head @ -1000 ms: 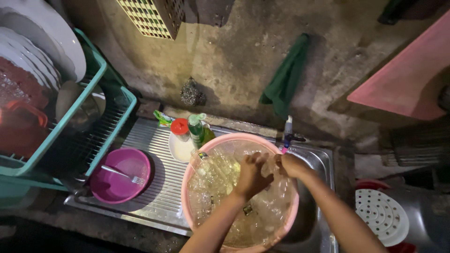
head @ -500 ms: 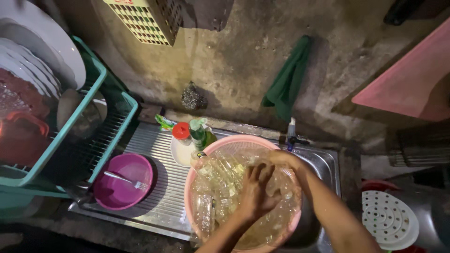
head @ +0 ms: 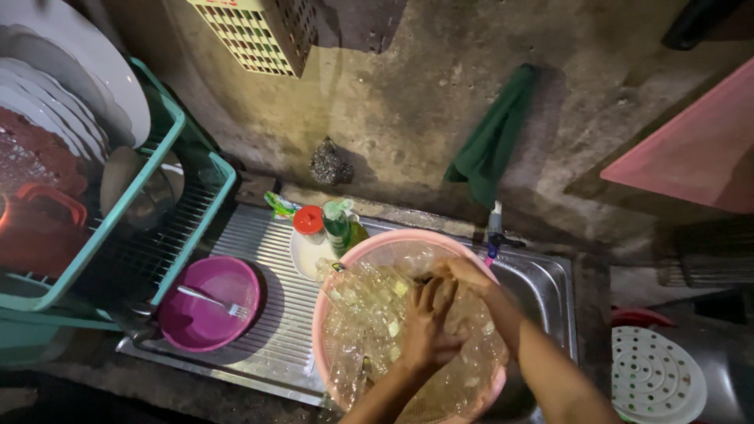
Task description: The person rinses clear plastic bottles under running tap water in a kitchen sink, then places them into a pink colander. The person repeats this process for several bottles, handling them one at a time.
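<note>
right hand [head: 463,276] fingers: hidden | plates [head: 47,110]: cut off left

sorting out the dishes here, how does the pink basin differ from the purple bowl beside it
The pink basin sits over the sink and looks clearly larger; the purple bowl sits on the ridged drainboard. The basin is crowded with clear plastic bottles, with the left hand and right hand in it; the bowl holds only a fork. Both are round, open-topped and upright.

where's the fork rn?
Head view, left side: the fork lies inside the purple bowl on the steel drainboard, between the teal dish rack and the pink basin.
</note>
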